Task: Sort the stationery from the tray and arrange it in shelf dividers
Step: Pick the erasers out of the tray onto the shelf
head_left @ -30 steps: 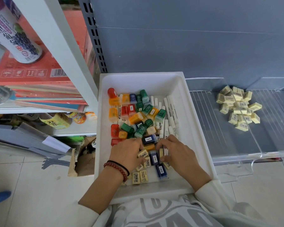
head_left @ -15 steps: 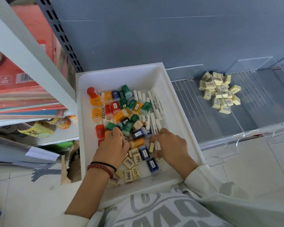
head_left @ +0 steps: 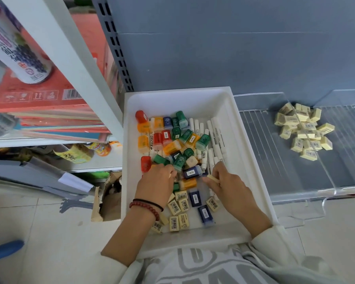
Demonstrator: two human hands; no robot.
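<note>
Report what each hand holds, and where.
Right hand pinches a small cream rectangular eraser by one end. Left hand has curled fingers; its hold cannot be told.

We look steeply down from one head-worn wide-angle camera, close above a white tray [head_left: 178,92], facing a grey back panel [head_left: 234,50].

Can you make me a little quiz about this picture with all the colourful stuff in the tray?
1. True or false: the eraser pile lies right of the white tray.
2. Which hand pinches a cream eraser? A: left hand. B: right hand.
3. Fill in: the markers in the tray are ____ in colour.
Key: 1 true; 2 B; 3 white.
</note>
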